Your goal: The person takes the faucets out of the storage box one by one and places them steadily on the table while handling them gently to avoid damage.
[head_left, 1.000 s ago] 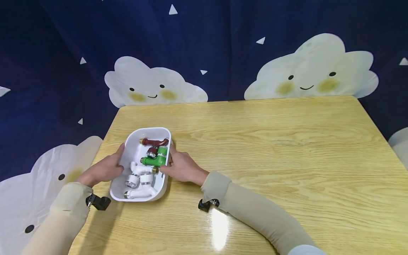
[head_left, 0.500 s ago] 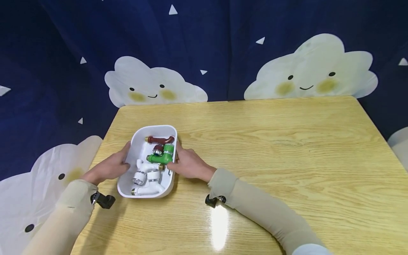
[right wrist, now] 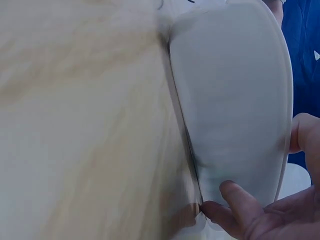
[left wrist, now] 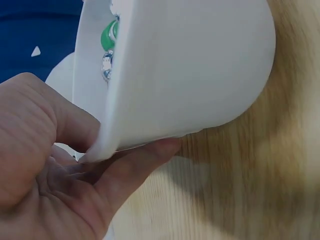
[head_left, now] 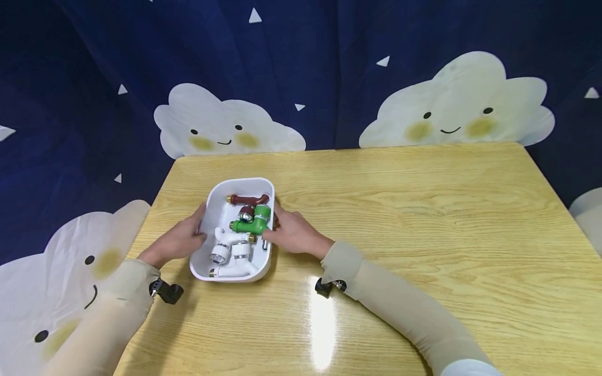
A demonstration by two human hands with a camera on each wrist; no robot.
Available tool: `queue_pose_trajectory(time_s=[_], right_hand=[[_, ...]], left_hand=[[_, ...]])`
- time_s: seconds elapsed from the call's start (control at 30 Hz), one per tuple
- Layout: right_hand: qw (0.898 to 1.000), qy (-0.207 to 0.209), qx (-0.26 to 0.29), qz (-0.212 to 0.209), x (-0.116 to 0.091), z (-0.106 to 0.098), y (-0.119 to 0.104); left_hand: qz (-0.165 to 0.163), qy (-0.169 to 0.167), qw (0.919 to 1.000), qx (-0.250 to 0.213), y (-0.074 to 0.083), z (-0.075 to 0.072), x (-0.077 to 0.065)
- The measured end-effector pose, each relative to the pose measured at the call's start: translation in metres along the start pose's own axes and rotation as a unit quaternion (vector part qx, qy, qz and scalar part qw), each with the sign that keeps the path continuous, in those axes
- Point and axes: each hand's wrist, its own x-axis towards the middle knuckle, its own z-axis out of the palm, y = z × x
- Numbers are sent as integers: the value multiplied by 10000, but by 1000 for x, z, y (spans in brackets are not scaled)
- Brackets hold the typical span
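The left hand's grip (head_left: 180,240) pinches the left wall of a white bin (head_left: 217,211); this, at the left of the worktop (head_left: 400,230), holds brown, green and white plumbing fittings (head_left: 251,226); the right hand's grip (head_left: 297,235) pinches the right wall.

Indoor workspace, cloud-print backdrop (head_left: 329,68), wood-grain table (head_left: 414,209)

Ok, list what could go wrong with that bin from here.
Fittings lie loose in the white bin, so a tilt could send them sliding together. The right hand has its thumb inside, beside the green fitting, which might shift and pinch it. The left hand grips the opposite side; if it slips, the bin could tip.
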Motion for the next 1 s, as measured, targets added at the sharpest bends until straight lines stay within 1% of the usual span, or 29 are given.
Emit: queue_pose_trajectory(time_s=[0.17,0.33,0.57,0.77,0.93,1.0], right_hand=[[10000,68,2,-29,-3,-11,8],[10000,43,19,29,-4,-21,14],[9997,171,175,53,-6,-32,26],[9992,180,236,281,-11,-44,35],[9988,256,286,318,-15,-54,41],[9985,294,331,323,-16,-58,43]], left_hand=[[23,45,9999,-88,9,6,6],[165,124,9997,-105,16,11,12],[337,157,9993,-108,24,17,22],[313,79,9994,-84,34,22,34],[275,41,9995,-128,42,24,43],[309,42,9994,-180,44,25,48]])
